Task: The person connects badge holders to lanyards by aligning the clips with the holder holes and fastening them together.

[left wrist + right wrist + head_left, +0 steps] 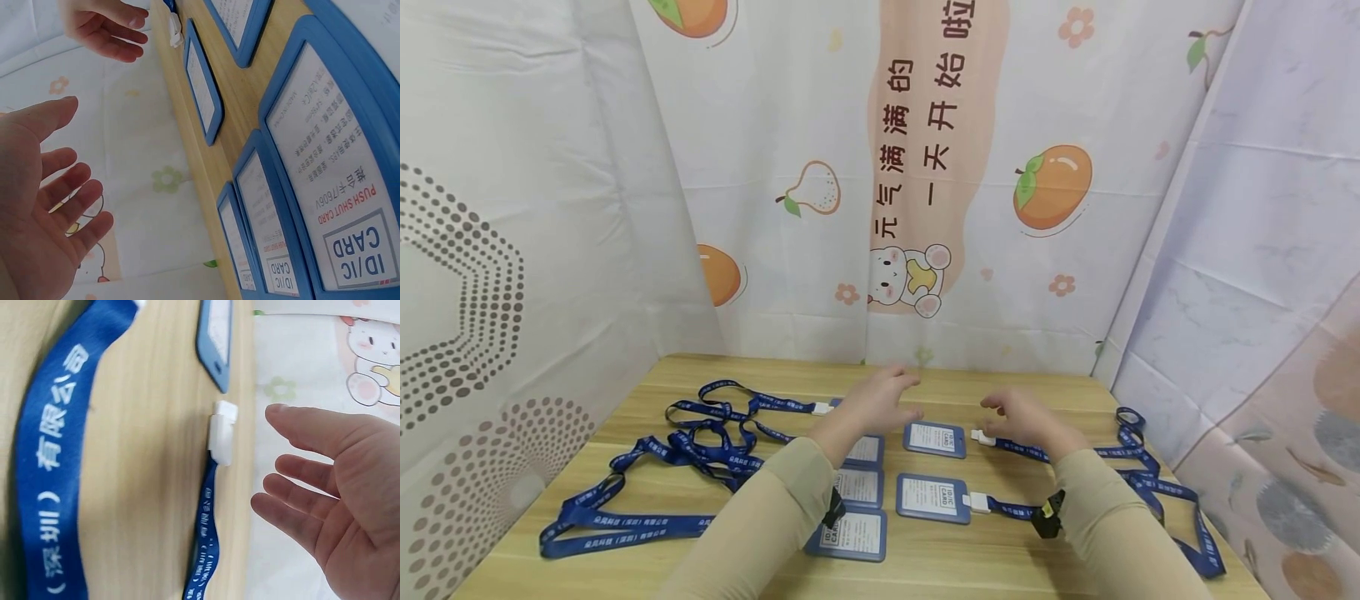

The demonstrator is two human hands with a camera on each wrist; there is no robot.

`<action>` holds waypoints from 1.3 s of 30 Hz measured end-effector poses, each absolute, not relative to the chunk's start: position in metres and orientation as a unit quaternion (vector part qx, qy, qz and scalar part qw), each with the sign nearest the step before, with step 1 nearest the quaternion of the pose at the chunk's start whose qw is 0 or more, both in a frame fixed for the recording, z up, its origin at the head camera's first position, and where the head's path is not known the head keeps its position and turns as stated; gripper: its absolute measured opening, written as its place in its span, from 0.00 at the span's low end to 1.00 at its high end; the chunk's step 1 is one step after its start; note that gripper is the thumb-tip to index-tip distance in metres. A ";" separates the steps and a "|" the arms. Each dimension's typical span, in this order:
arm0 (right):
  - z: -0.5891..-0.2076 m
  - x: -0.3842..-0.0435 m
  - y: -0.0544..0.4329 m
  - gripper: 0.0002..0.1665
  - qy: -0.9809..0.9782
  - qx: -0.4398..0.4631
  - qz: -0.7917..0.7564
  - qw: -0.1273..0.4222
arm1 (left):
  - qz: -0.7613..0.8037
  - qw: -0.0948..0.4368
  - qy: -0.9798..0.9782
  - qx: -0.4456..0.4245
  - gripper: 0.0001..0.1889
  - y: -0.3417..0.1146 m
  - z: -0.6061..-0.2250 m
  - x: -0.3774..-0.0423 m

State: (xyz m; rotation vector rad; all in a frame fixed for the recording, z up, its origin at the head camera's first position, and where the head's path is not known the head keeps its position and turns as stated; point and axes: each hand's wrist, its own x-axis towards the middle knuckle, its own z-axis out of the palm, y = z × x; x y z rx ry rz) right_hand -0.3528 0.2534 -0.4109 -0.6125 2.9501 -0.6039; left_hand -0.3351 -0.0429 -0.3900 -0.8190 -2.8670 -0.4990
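My left hand (pixel 880 404) is raised over the far part of the table, its fingers loosely spread and empty. Across from it, my right hand (pixel 1018 417) hovers with relaxed fingers and holds nothing. Between and below the hands lies a blue card holder (pixel 934 439) with a white ID/IC card. A white clip (pixel 221 434) on a blue lanyard (pixel 203 531) lies a short gap from that holder, nearest my right hand. Closer to me, another card holder (pixel 932 498) is joined to its lanyard by a white clip (pixel 977 502).
Several card holders (pixel 850 533) line up in a column at left, partly hidden by my left arm. Their blue lanyards (pixel 715 450) lie tangled on the wooden table (pixel 647 396). More lanyard loops (pixel 1187 492) lie at right. A printed curtain (pixel 760 275) hangs behind the table.
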 end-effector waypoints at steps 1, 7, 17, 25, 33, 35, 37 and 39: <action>-0.412 -0.353 0.253 0.27 0.960 -0.196 -0.195 0.039 | -0.164 0.056 -0.947 -0.270 0.33 -0.043 -0.391 -0.335; -0.421 -0.355 0.253 0.28 0.964 -0.185 -0.181 0.055 | -0.159 0.053 -0.948 -0.269 0.33 -0.041 -0.396 -0.336; -0.430 -0.353 0.251 0.23 0.966 -0.182 -0.175 0.059 | -0.168 0.034 -0.949 -0.263 0.31 -0.039 -0.401 -0.335; -0.436 -0.354 0.251 0.19 0.966 -0.190 -0.165 0.061 | -0.161 0.022 -0.952 -0.258 0.32 -0.038 -0.403 -0.334; -0.437 -0.352 0.251 0.09 0.964 -0.193 -0.172 0.066 | -0.151 0.022 -0.953 -0.260 0.31 -0.037 -0.406 -0.334; -0.438 -0.352 0.251 0.08 0.963 -0.195 -0.173 0.064 | -0.151 0.020 -0.953 -0.262 0.31 -0.037 -0.407 -0.334; -0.438 -0.351 0.251 0.05 0.963 -0.198 -0.172 0.065 | -0.152 0.018 -0.953 -0.263 0.31 -0.037 -0.407 -0.334; -0.439 -0.351 0.252 0.04 0.963 -0.200 -0.171 0.066 | -0.150 0.014 -0.953 -0.262 0.31 -0.037 -0.407 -0.334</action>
